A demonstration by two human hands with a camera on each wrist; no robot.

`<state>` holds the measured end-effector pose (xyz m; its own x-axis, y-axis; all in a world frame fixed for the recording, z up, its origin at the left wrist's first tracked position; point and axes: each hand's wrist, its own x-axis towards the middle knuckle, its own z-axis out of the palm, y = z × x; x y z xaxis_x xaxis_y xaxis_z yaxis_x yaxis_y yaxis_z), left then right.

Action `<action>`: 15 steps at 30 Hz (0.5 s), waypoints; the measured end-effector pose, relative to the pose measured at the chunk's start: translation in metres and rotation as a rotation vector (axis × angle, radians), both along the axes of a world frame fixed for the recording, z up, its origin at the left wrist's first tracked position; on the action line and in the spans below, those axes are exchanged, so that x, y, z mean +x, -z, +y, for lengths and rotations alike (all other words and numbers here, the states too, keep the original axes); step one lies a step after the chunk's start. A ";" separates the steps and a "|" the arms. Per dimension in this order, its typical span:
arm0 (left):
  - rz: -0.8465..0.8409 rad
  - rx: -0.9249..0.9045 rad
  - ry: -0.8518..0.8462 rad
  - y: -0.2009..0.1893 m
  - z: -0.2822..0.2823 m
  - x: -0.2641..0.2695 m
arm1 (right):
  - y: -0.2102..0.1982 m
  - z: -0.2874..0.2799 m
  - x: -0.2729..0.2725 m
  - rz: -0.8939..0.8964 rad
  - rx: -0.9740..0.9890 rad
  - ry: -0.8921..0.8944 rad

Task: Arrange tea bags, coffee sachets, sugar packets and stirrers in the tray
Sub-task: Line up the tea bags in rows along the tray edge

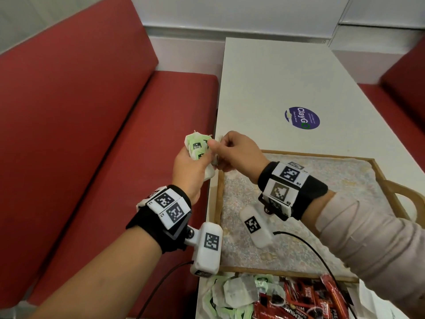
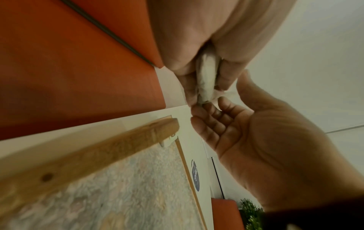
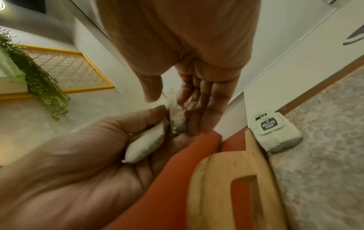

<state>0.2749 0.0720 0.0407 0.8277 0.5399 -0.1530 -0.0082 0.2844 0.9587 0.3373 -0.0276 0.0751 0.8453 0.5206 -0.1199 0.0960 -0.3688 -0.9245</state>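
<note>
My left hand [image 1: 200, 155] grips a bunch of tea bags [image 1: 196, 146] with green tags, held over the gap between the bench and the table's left edge. My right hand [image 1: 218, 155] meets it from the right, and its thumb and fingers pinch one tea bag [image 3: 177, 123] at the bunch. In the left wrist view the bags [image 2: 206, 77] stick out below my left fingers. The wooden tray [image 1: 317, 155] with a floral lining lies under my right wrist. One tea bag [image 3: 275, 137] lies in its near-left corner.
A pile of loose tea bags [image 1: 234, 293] and red coffee sachets [image 1: 299, 300] lies on the white table [image 1: 287, 77] in front of the tray. A purple round sticker [image 1: 302, 118] is beyond the tray. A red bench [image 1: 92, 134] runs along the left.
</note>
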 end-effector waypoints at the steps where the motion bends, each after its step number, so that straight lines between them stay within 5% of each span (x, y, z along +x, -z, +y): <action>1: -0.007 0.000 -0.002 -0.001 0.000 0.000 | 0.000 0.000 0.000 -0.003 0.003 0.015; 8: -0.037 -0.048 -0.037 -0.004 0.001 -0.004 | -0.002 -0.006 0.007 0.117 0.080 0.017; 15: 0.010 -0.091 -0.091 0.002 0.007 -0.006 | 0.005 -0.023 0.030 -0.030 -0.105 0.009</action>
